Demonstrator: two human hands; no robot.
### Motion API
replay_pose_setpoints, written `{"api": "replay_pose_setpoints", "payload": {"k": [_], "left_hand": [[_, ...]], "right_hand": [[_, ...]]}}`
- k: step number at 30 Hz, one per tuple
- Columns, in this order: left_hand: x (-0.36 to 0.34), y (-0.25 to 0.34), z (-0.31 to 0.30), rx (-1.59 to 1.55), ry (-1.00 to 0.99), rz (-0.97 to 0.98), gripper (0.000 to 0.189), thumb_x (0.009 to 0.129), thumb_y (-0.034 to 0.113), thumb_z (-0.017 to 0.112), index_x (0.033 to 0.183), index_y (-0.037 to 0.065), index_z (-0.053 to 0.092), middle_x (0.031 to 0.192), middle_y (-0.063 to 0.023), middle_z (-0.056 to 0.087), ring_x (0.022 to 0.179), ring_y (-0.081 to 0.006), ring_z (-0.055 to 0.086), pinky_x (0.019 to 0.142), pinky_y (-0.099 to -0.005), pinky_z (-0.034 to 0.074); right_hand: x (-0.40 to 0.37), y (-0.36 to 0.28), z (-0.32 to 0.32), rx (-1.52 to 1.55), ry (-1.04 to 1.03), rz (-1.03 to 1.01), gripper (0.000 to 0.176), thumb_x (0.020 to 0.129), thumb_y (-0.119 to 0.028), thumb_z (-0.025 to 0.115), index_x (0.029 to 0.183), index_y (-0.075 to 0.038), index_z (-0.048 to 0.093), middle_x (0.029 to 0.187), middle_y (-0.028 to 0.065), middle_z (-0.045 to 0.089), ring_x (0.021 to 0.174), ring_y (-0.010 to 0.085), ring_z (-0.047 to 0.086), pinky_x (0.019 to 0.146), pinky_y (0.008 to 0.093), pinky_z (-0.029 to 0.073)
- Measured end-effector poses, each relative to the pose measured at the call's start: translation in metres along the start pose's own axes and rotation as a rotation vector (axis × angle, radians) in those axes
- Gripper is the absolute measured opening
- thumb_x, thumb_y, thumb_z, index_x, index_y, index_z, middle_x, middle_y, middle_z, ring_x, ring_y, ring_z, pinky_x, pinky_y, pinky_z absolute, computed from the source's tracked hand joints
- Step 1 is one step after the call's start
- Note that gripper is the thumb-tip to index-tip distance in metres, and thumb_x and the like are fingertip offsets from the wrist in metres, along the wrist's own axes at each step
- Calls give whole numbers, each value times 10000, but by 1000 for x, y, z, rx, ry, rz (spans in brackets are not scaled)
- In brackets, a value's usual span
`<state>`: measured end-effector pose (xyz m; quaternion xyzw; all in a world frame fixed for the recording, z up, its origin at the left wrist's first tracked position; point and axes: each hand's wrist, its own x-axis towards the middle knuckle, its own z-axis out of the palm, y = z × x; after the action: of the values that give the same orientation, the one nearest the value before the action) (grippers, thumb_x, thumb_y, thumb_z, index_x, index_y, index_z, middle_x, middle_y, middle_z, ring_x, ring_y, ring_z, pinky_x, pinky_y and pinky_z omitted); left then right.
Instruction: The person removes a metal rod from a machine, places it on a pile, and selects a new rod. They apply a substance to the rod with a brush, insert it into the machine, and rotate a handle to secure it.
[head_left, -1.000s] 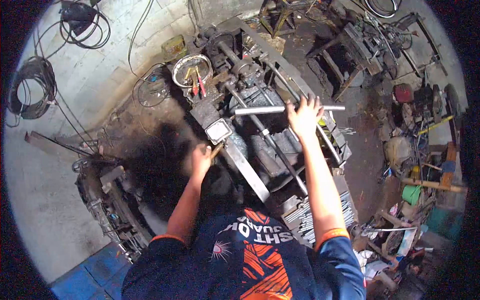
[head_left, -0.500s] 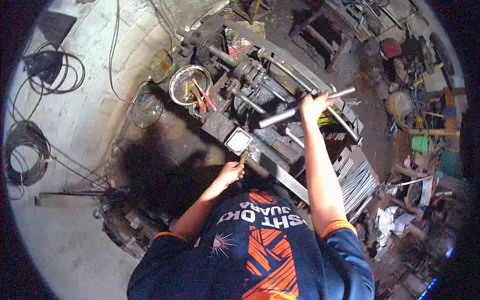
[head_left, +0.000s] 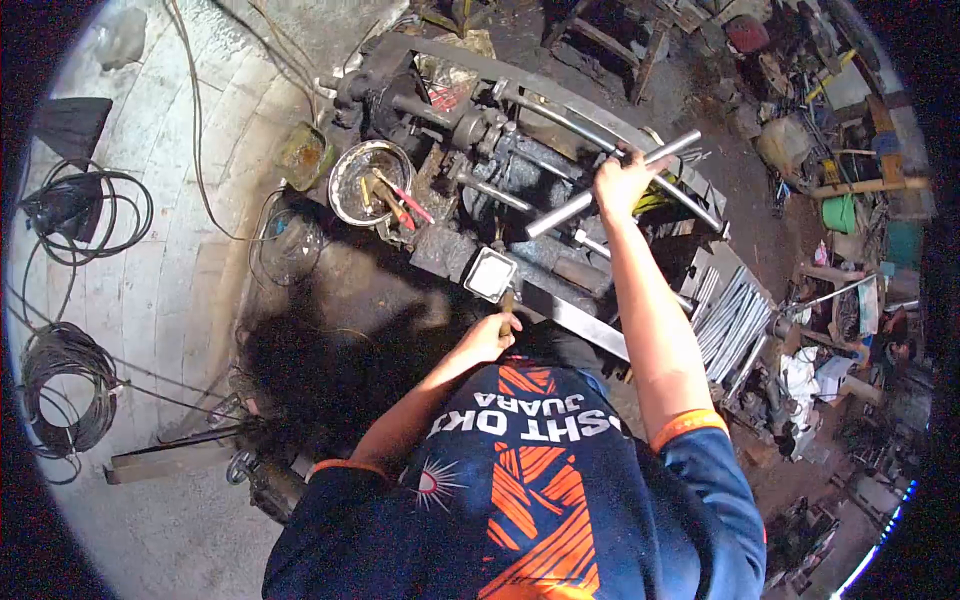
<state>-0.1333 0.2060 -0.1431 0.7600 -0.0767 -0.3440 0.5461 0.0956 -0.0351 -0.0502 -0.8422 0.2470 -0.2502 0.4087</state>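
Observation:
My right hand is wrapped round a straight bare metal rod, near its middle. The rod slants over a greasy machine fitted with long round bars, its lower end pointing left. My left hand is closed round a short brown handle, close to my shirt. What the handle joins to is not clear. Just above that hand, a square container with a white surface rests on the machine's front corner.
A round pan holding brushes stands left of the machine. A bundle of metal rods lies at the right. Cable coils lie on the left floor. Clutter and a green bucket line the right side.
The rod now tilts more steeply, its right end raised, with my right hand still round it. My left hand keeps its grip on the handle. The whole view has shifted slightly.

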Motion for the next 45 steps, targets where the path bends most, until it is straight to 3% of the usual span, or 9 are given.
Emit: {"api": "replay_pose_setpoints", "payload": {"k": [7, 13, 16, 27, 31, 33, 39, 42, 45], "left_hand": [[7, 0, -7, -6, -74, -8, 282, 777, 29, 653, 1056, 63, 626, 637, -15, 507, 592, -122, 479, 552, -304, 419], [10, -11, -12, -205, -185, 7, 256, 807, 30, 665, 1057, 15, 613, 700, 29, 528, 619, -52, 471, 545, -239, 402], [13, -9, -13, -257, -209, -12, 255, 804, 30, 675, 1050, 14, 613, 709, 37, 527, 612, -53, 457, 536, -236, 392], [18, -15, -21, 15, -244, 139, 295, 799, 146, 720, 1068, 66, 630, 699, 9, 553, 622, -74, 493, 534, -259, 417], [19, -19, -23, -8, -294, 50, 300, 788, 124, 730, 1066, 71, 633, 665, 25, 526, 594, -61, 467, 503, -250, 388], [20, -25, -18, -285, -303, 76, 313, 780, 104, 736, 1075, 76, 633, 642, 44, 487, 563, -51, 427, 482, -243, 352], [28, -32, -21, -116, -313, 97, 365, 759, 114, 757, 1096, 65, 624, 646, 43, 504, 568, -52, 424, 475, -256, 338], [29, -28, -23, -67, -329, 100, 389, 749, 122, 765, 1106, 67, 623, 676, 28, 546, 593, -66, 459, 501, -261, 376], [25, -20, -25, -125, -326, 49, 391, 756, 124, 756, 1119, 76, 621, 710, 14, 576, 621, -81, 493, 542, -258, 412]], "right_hand": [[1, -4, 0, -126, 18, -11, 345, 735, -59, 535, 1051, 12, 653, 1471, 387, 14, 1370, 495, 166, 1113, 326, 239], [-1, -12, -4, -74, -52, 112, 349, 725, -46, 524, 1042, 21, 654, 1463, 394, 40, 1267, 464, 392, 1066, 313, 321], [-1, -4, 4, -185, 45, -25, 310, 739, -76, 565, 1027, -2, 653, 1483, 345, 33, 1047, 438, 575, 988, 373, 418], [-1, 0, 4, -182, 13, 17, 440, 747, -129, 585, 1147, 56, 592, 1451, 398, 53, 965, 415, 605, 980, 363, 423], [3, 1, 5, -182, -18, 82, 485, 743, -132, 603, 1188, 58, 576, 1480, 350, 41, 997, 402, 596, 965, 370, 434], [3, 1, 4, -254, -4, 76, 495, 740, -132, 609, 1197, 55, 573, 1491, 330, 37, 1004, 397, 594, 961, 371, 437], [2, -2, 2, -209, -34, 129, 486, 752, -137, 606, 1199, 54, 574, 1505, 305, 30, 1000, 400, 595, 953, 372, 445], [4, -1, 4, -234, 9, 49, 502, 746, -119, 609, 1212, 60, 559, 1506, 302, 26, 1025, 407, 589, 943, 372, 454], [0, -14, -5, 38, -79, 228, 533, 727, -86, 605, 1232, 69, 533, 1502, 302, 48, 1082, 417, 564, 958, 368, 449]]}}
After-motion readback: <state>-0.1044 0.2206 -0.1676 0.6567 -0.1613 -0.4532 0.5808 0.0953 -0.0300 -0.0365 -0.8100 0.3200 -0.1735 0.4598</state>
